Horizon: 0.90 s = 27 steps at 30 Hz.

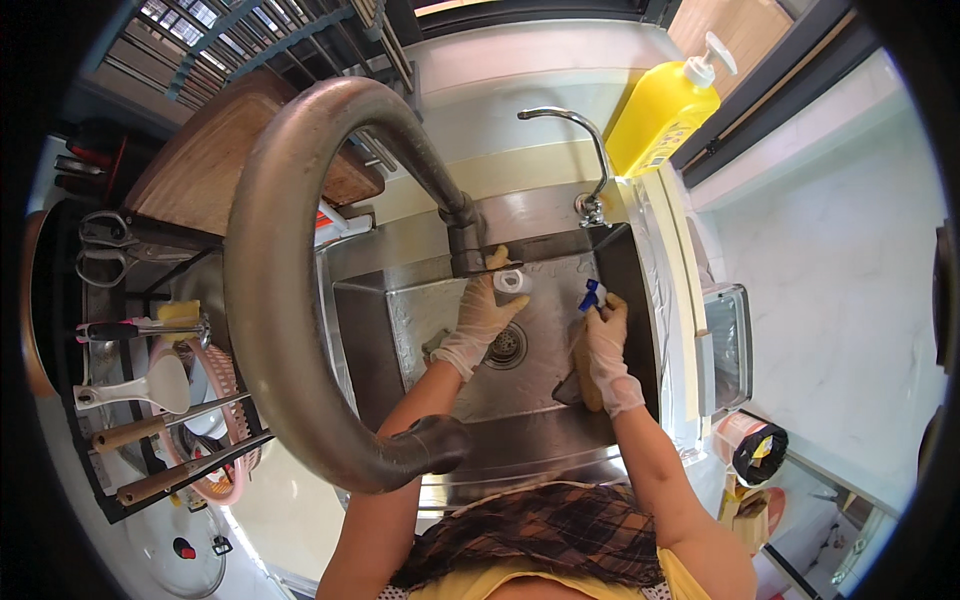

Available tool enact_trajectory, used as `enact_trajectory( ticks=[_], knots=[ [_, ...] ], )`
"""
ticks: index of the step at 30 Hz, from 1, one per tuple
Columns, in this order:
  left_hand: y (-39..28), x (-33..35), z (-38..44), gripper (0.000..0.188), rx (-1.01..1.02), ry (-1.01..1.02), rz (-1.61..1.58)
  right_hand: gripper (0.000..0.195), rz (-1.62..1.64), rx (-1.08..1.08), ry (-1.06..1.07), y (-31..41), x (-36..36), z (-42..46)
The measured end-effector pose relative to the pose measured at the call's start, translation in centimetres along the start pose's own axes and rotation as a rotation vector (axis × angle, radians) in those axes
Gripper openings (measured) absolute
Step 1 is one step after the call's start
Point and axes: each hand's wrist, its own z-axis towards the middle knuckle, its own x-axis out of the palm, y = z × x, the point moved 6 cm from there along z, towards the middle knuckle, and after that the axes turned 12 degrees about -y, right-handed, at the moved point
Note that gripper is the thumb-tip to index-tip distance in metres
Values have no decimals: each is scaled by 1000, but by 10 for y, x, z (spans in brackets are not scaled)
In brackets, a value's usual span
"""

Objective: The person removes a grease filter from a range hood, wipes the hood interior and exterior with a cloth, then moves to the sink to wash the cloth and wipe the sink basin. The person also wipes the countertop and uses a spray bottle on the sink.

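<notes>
Both my hands wear thin translucent gloves over the stainless steel sink (pixel 480 405). My left hand (pixel 480 315) is curled around a white plastic bottle (pixel 511 282) with its round mouth open upward, beside the faucet base. Pinched in the fingers of my right hand (pixel 609 330) is a blue-and-white spray head (pixel 592 295), apart from the bottle. Under the right hand lies a long yellowish-brown item (pixel 589 375), partly covered, with a dark flat piece next to it. The round drain strainer (pixel 506 345) sits between my hands.
A large curved faucet (pixel 262 262) arches over the sink's left side. Behind the sink stand a slim chrome tap (pixel 600 165) and a yellow pump bottle (pixel 660 120). At left are a wooden cutting board (pixel 217 157), kitchen scissors (pixel 112 251), hanging utensils and a pink basket (pixel 244 450).
</notes>
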Motion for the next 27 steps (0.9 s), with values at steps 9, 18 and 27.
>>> enact_trajectory(
  ticks=[9, 18, 27],
  knots=[
    [-45, -14, -72, 44, -124, 86, 102, 39, 820, -303, 144, 231, -100, -80],
    [-87, -31, -113, 44, -303, 199, 156, 41, 895, -434, 182, 281, -117, -113],
    [-99, -43, -132, 41, -241, 125, 192, 34, 910, -444, 234, 293, -134, -125]
  ],
)
